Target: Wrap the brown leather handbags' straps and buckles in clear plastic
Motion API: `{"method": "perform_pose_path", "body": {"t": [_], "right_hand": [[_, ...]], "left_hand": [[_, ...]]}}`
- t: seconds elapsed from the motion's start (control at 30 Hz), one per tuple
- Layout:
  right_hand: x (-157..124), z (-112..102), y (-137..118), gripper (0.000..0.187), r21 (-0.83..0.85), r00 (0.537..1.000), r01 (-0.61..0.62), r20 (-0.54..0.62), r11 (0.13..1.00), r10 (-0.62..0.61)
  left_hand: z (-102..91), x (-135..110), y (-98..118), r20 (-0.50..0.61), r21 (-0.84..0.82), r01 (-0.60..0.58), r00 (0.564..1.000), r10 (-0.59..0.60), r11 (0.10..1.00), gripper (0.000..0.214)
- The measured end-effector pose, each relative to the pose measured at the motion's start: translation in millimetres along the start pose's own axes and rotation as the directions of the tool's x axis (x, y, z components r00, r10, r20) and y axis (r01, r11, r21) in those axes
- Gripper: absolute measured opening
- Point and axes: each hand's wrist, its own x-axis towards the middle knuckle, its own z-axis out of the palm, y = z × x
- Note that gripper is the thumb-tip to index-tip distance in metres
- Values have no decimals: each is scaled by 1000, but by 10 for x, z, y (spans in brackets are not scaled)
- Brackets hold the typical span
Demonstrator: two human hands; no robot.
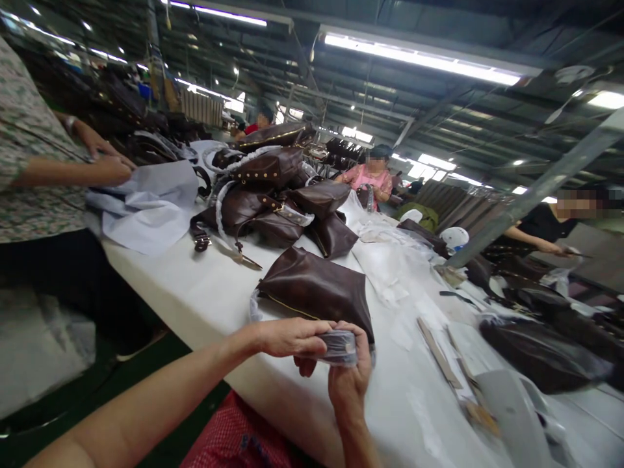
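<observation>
A dark brown leather bag (pixel 319 286) with a gold zipper lies on the white table in front of me. Just before its near edge, my left hand (pixel 297 339) and my right hand (pixel 355 370) grip a strap wrapped in cloudy plastic film (pixel 340 348). The left fingers press on it from the left, while the right thumb and fingers close around its other end. Whether this strap joins the bag is hidden by my hands. More plastic film shows at the bag's left corner.
A heap of brown studded bags (pixel 273 195) covers the far table, with scissors (pixel 249 261) nearby. At left a co-worker's hands (pixel 110 166) rest by white sheets (pixel 151 201). Plastic film (pixel 394 260), a slanted metal post (pixel 536 188) and a film-covered bag (pixel 541 354) are rightward.
</observation>
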Motion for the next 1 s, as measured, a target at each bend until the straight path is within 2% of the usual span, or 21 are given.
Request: {"method": "perform_pose_path", "body": {"t": [0.03,0.1,0.2,0.23,0.27,0.3,0.37,0.43,0.5,0.57,0.6,0.63,0.7,0.77,0.83,0.9,1.0], "right_hand": [[-7,12,37,23,-10,1000,7,14,1000,-7],[15,-24,86,21,-152,987,138,101,979,-123],[90,-172,69,24,-377,895,426,308,822,-322],[109,-221,44,24,-405,873,473,337,783,-353],[120,-260,15,22,-419,871,480,331,771,-363],[122,-284,-15,20,-426,888,453,292,783,-355],[101,-281,-61,20,-387,944,328,161,862,-287],[55,-218,-74,24,-245,986,165,22,955,-164],[6,-134,-57,24,-33,999,0,-51,999,-2],[-24,-81,-28,21,112,990,-132,-27,985,136],[-27,-79,-13,20,113,986,-168,6,979,168],[-20,-95,0,21,59,986,-163,37,985,161],[16,-174,16,25,-157,993,-12,113,988,30],[66,-280,13,29,-362,963,213,233,907,-133],[105,-369,-10,26,-443,924,342,319,829,-211],[116,-416,-45,18,-439,934,324,291,838,-208],[78,-399,-77,16,-288,982,133,171,948,-86]], "left_hand": [[22,-9,-23,-29,19,22,999,-21,1000,20],[105,-18,-45,-109,86,64,993,-55,994,16],[247,7,0,-266,242,107,963,-40,964,15],[275,23,31,-297,275,119,954,-33,954,14],[287,40,63,-295,270,123,955,-39,955,12],[279,55,91,-255,229,119,965,-59,966,9],[215,72,116,-112,104,96,990,-84,990,13],[122,68,88,-10,28,42,999,-42,999,23],[52,52,20,-10,42,2,1000,-2,999,30],[42,35,-57,-47,51,13,999,-10,999,31],[61,30,-90,-68,43,33,997,-30,999,30],[94,29,-115,-90,34,53,995,-50,998,28],[181,40,-137,-146,59,80,987,-71,995,22],[259,66,-119,-221,143,102,973,-69,984,17],[290,96,-75,-235,162,121,969,-81,979,16],[266,117,-23,-140,82,121,984,-109,989,16],[182,121,32,14,6,96,995,-96,995,20]]}}
